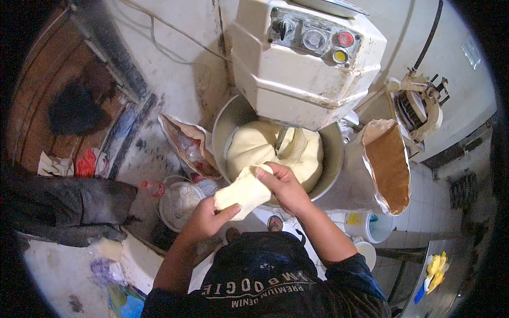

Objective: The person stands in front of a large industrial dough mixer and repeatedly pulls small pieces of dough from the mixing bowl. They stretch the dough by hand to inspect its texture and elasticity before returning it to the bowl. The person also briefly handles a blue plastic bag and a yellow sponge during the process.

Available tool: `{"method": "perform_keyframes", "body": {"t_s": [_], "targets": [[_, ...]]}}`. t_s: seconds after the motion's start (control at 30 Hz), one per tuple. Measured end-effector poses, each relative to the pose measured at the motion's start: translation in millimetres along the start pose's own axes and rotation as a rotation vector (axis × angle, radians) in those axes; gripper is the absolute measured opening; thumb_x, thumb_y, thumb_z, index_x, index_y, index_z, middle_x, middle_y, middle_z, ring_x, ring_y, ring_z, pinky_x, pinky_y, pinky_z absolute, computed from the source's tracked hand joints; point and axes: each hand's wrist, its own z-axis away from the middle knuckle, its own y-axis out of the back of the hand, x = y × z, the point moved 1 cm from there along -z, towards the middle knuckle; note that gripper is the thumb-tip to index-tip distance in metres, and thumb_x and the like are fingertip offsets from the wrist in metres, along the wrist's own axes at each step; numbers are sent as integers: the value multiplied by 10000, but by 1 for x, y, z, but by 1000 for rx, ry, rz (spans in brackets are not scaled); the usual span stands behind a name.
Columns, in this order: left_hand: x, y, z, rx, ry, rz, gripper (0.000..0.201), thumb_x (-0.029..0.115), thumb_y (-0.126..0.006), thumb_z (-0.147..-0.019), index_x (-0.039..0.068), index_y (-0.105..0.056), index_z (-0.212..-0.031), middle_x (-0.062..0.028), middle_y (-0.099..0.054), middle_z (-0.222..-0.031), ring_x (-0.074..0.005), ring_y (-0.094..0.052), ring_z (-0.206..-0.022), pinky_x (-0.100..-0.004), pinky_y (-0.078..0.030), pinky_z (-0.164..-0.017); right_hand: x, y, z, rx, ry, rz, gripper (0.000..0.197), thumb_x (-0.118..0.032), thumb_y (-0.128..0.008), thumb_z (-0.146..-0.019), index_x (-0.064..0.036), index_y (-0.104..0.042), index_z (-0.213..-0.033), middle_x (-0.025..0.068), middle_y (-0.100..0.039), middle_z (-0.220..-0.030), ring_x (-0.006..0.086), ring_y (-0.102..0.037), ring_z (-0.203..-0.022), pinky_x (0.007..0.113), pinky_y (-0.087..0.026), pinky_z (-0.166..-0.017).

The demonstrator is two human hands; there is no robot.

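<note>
A flattened piece of pale dough is stretched between my two hands, in front of a mixer. My left hand grips its lower left end, thumb on top. At the upper right end, my right hand pinches it with thumb over fingers. Behind them a large mass of dough fills much of the metal mixing bowl. The mixer's metal tool sticks into that dough. The piece in my hands overlaps the bowl's near rim, and I cannot tell whether it touches the dough inside.
Above the bowl hangs the white mixer head with its knobs and buttons. An open paper sack stands right of the bowl, another sack left. A white bucket and a red-capped bottle sit at left. Yellow cloth lies on a table.
</note>
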Motion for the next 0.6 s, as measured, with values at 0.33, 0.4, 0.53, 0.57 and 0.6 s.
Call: {"method": "perform_keyframes", "body": {"t_s": [0.33,0.4,0.53,0.57,0.6], "targets": [[-22,20,-15,199,33,641,474,327,-331,-943,-66,-387,-1202,-168,-498,-1173,-244,-514,-1064,-363,-399,-916,-9,-2,7,72,-262,-332,403,-319,-449,-909,10,-501,-1136,119,-579,-1064,184,-575,-945,309,-454,-829],[-27,17,-15,183,122,822,493,348,-322,-942,-39,-350,-1246,-171,-496,-1181,-259,-506,-1077,-380,-387,-929,-15,-5,10,40,-311,-389,467,-364,-412,-915,10,-456,-1191,135,-546,-1127,213,-554,-1001,327,-441,-861],[-42,21,-11,-109,233,1038,561,409,-358,-919,16,-293,-1313,-156,-455,-1248,-260,-442,-1155,-394,-338,-975,-14,-6,10,14,-249,-347,552,-458,-320,-918,2,-452,-1193,146,-523,-1160,229,-536,-1029,336,-427,-876],[-47,20,-11,-44,190,796,561,362,-413,-905,38,-253,-1334,-164,-417,-1275,-268,-403,-1184,-396,-311,-988,-14,-4,10,-13,-242,-265,568,-471,-308,-918,8,-470,-1175,148,-519,-1169,226,-527,-1041,335,-417,-883],[-53,20,-11,21,142,556,588,315,-468,-890,61,-213,-1356,-171,-379,-1302,-275,-364,-1212,-399,-284,-1002,-13,-4,9,-42,-235,-179,586,-484,-295,-917,15,-488,-1156,149,-514,-1178,223,-518,-1054,334,-408,-890]]}}
